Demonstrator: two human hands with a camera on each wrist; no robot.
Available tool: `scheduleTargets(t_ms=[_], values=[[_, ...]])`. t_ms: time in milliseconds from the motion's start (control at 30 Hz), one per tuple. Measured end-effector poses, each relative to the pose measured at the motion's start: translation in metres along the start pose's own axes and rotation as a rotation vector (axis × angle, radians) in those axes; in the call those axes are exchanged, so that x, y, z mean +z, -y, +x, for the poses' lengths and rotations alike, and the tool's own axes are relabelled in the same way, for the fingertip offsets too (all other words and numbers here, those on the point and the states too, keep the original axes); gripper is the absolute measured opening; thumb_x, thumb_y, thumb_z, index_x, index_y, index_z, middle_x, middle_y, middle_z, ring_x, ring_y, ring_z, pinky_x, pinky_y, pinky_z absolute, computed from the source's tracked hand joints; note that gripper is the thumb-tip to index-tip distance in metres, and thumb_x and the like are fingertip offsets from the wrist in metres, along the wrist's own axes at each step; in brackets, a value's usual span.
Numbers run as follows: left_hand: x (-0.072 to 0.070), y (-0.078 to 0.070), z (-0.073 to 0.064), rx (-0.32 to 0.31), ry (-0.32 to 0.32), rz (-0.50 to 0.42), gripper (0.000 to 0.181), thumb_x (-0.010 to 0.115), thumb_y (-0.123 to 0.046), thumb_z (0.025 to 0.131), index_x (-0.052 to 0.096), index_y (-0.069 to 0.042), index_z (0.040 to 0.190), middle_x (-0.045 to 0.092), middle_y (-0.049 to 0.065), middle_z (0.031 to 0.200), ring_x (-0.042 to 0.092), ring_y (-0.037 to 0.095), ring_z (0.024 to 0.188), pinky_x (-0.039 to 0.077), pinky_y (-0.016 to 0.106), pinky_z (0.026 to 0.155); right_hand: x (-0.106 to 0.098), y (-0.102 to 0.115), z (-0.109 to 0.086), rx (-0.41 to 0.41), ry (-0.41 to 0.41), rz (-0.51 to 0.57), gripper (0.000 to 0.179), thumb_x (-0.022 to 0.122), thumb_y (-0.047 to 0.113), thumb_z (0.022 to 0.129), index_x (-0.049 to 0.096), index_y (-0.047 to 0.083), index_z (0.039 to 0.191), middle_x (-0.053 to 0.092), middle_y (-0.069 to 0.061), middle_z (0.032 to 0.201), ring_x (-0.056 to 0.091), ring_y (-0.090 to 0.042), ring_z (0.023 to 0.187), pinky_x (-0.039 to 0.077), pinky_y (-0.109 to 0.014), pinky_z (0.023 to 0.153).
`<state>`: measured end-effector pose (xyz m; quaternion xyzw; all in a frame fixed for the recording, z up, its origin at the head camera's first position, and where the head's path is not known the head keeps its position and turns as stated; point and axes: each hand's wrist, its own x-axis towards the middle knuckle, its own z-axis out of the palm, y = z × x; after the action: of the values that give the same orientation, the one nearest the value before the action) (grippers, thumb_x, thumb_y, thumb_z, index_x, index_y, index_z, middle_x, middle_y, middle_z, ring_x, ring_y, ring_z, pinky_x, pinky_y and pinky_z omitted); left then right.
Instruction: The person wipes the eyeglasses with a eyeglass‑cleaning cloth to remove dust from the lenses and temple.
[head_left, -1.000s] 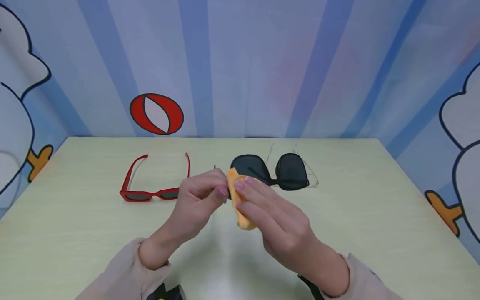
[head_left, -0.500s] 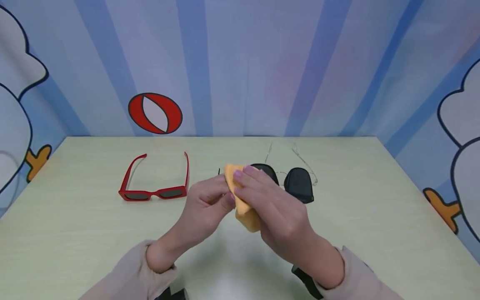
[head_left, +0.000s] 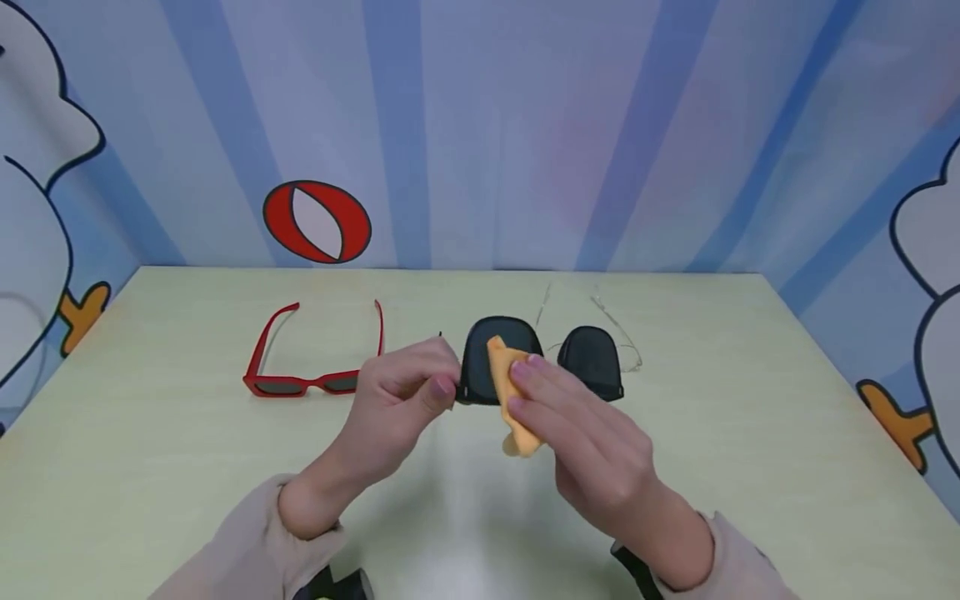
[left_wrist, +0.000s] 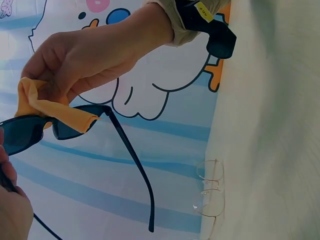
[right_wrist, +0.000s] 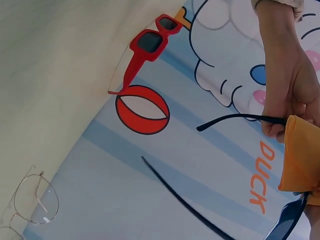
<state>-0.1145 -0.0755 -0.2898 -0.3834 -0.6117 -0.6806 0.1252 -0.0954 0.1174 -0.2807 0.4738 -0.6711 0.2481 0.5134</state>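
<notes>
Black sunglasses (head_left: 476, 367) are held up above the table in the head view, lenses facing the camera. My left hand (head_left: 393, 412) pinches them at their left end, by the hinge. A folded orange cloth (head_left: 513, 408) is gripped in my right hand (head_left: 600, 446), between thumb and fingers, and lies over part of the left lens. In the left wrist view the cloth (left_wrist: 75, 116) wraps over the frame's top edge near the bridge, and one temple (left_wrist: 135, 160) hangs free. The right wrist view shows both temples spread out; the cloth (right_wrist: 302, 157) hides most of the front.
Red-framed sunglasses (head_left: 279, 387) rest on the pale table (head_left: 187, 450) to the left, temples unfolded. Thin wire-rimmed glasses (head_left: 630, 357) lie behind the black pair, partly hidden. A blue striped backdrop (head_left: 495, 133) rises behind the table.
The cloth and right hand have moved right across the left lens, baring its outer part. The black sunglasses dipped and shifted right, then came back left.
</notes>
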Motion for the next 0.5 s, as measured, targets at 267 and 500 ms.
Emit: scheduleTargets(t_ms=[267,500], values=[[-0.001,0.003,-0.002,0.002,0.035,-0.017,0.031,0.059,-0.034,0.089,0.064,-0.005,0.079,0.048,0.003,0.068,0.046,0.018,0.070,0.039,0.032,0.059,-0.010,-0.007,0.004,0.117,0.061,-0.039,0.019,0.052,0.007,0.095,0.066,-0.005,0.099,0.066,-0.018,0.106,0.065,-0.031,0.097,0.050,-0.034,0.083],[0.004,0.012,0.000,0.042,0.077,0.002,0.030,0.058,-0.031,0.089,0.065,-0.002,0.083,0.050,0.003,0.071,0.047,0.016,0.071,0.039,0.031,0.058,0.000,-0.006,0.014,0.129,0.024,-0.032,0.017,0.052,0.003,0.094,0.065,-0.006,0.100,0.066,-0.018,0.105,0.064,-0.031,0.097,0.050,-0.034,0.082]])
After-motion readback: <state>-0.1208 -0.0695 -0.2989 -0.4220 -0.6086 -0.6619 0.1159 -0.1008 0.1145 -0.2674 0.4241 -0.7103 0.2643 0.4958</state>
